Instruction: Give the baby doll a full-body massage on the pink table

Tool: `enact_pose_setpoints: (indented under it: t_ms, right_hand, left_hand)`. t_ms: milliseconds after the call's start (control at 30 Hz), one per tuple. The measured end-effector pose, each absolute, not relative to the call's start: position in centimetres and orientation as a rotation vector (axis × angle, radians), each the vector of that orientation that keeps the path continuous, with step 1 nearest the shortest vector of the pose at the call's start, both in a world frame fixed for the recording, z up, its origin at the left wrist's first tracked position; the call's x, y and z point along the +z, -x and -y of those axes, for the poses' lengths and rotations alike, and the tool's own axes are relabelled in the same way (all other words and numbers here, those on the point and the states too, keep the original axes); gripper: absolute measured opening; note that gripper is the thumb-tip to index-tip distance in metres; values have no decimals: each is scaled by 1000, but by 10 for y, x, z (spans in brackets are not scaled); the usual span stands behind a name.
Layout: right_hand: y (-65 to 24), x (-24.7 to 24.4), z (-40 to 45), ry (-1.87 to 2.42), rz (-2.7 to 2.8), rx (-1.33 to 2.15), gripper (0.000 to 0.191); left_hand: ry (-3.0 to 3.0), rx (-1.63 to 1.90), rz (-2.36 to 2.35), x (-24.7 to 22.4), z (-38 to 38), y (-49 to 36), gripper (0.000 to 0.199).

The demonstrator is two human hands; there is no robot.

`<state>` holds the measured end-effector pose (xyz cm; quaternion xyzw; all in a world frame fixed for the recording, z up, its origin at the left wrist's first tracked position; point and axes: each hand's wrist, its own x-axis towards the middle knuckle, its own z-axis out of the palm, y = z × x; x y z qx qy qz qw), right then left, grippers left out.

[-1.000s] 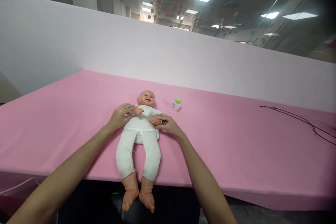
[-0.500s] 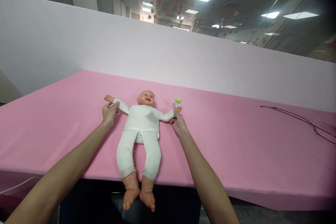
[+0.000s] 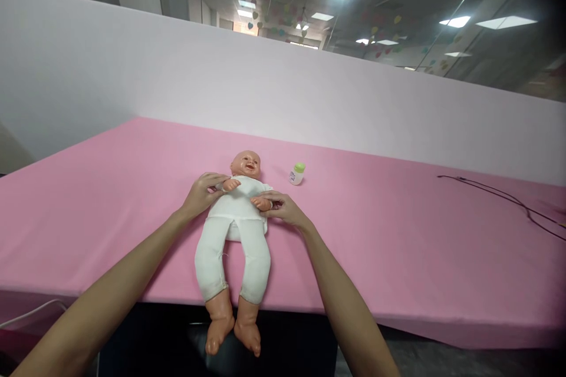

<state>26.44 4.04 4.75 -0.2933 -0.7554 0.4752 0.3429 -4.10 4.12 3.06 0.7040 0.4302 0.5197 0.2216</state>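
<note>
Doll, head view: the doll (image 3: 237, 203) lies face up on the pink-covered bench (image 3: 389, 235), head toward the white partition (image 3: 283, 88), feet hanging past the near edge.
Work in hand: both of the doll's arms are held bent inward, its small hands over the chest; this looks like positioning them together.
Next move: any shift from here calls for a light, matched hold on both sleeved arms, without dragging the body.
Left hand (image 3: 202, 194): fingers pinched on the doll's sleeved arm near the wrist, back of the hand up.
Right hand (image 3: 287, 210): fingers closed around the other arm near its wrist, slightly nearer the bench's front edge.
Forearms: bare, reaching in from the lower corners and converging on the doll.
Bottle (image 3: 296, 175): green-capped, upright beside the doll's head.
Cable (image 3: 495, 191): dark, well off to the right.
</note>
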Motion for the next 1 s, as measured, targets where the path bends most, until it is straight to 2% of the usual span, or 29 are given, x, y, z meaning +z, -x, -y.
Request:
enact_pose_setpoints:
  t_ms: [133,267,433,533,633,833,1000]
  right_hand:
    - [-265,36,-50,891,1625,1265,44]
    - [-273,19,-69,1001,1094,1259,44]
    - [-286,12,-83,1068,787,1270,43]
    - [-284,17,-77,983,906,1255,40]
    - [-276,28,-64,914,1187,1263,47]
    - [-268,49,-43,773,1932,1300,48]
    - [-268,42,-48,902,1655,1290,46]
  left_hand:
    - [-1629,1610,-1242,27,-45,39,34]
    - [-1090,1857,-1272,20,-57,49,29]
    - [-680,1796,-1399,16,-66,66,28]
    - [-874,1809,-1358,20,-62,62,31]
    - [-1202,1800,-1248,27,-54,52,33]
    - [-1873,1437,-1159,30,-45,44,29]
    - [-1686,1583,-1216,22,-50,45,33]
